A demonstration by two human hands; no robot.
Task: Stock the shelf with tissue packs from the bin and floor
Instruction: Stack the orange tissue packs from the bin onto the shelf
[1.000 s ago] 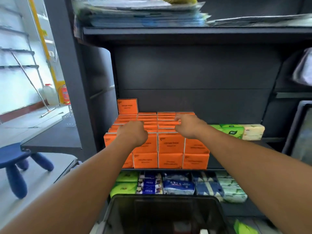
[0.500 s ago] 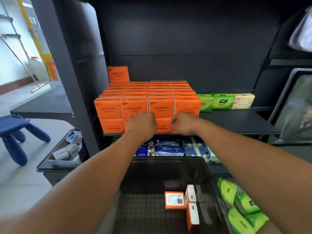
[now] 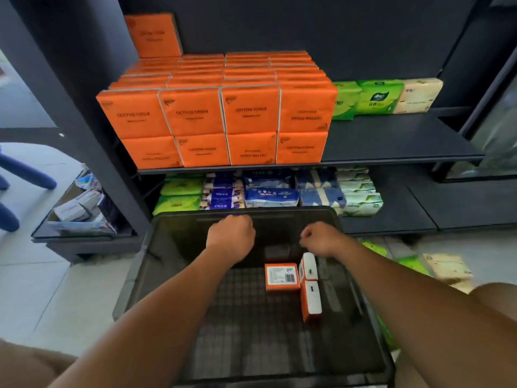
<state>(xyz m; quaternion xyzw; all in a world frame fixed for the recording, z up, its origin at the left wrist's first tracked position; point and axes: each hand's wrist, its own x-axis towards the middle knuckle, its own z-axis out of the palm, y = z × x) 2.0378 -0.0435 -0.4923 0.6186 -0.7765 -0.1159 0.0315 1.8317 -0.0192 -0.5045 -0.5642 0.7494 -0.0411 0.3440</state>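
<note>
A block of orange tissue packs [image 3: 221, 113] fills the left half of the middle shelf [image 3: 391, 141], two layers high and several rows deep. Below it stands a dark plastic bin [image 3: 167, 242]. Three orange packs lie in the bin: one flat with its barcode up [image 3: 281, 277], two on edge [image 3: 307, 266] [image 3: 311, 301]. My left hand [image 3: 230, 236] hovers over the bin's far wall with curled fingers, holding nothing. My right hand [image 3: 319, 238] hangs just above the upper on-edge pack, fingers curled, holding nothing. Green and beige packs [image 3: 444, 266] lie on the floor at right.
Green and beige packs [image 3: 383, 98] stand at the back of the middle shelf, right of the orange block. The lower shelf holds green, blue and white packs [image 3: 268, 191]. A low tray of small boxes [image 3: 78, 211] and a blue stool [image 3: 25, 175] are at left.
Both hands have left the front of the orange stack and come down over the bin. My view has tilted down, so the bin floor and its packs now show.
</note>
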